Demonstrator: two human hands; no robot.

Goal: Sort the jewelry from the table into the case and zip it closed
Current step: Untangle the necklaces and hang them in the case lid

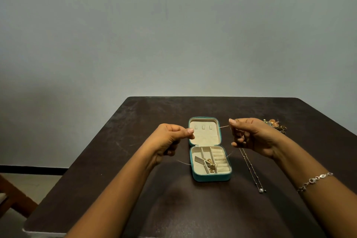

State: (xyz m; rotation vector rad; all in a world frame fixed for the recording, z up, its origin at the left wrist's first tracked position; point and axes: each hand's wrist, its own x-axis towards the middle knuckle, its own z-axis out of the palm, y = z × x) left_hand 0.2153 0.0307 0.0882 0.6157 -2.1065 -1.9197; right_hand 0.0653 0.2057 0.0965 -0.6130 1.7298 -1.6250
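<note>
L hand (pixel 172 137) and R hand (pixel 249 135) each pinch one end of a fine gold chain (pixel 224 126), thumb vs. curled fingers, held above the open case (pixel 212 178). The chain is so thin that the exact pinch points are hard to see. It seems to sag in a loop, w/ its low part over the case's lower tray, near gold bits (pixel 211 164) already lying there.

Risks:
- The slack loop snags on those pieces or a divider and tangles.
- A loose pinch drops one end outside the tray onto the table (pixel 154 114).
- Any length left across the rim gets caught in the zip later.

Not yet packed: a second necklace (pixel 251 168) just right of the case, and an earring pile (pixel 276 124) beyond the R hand.
</note>
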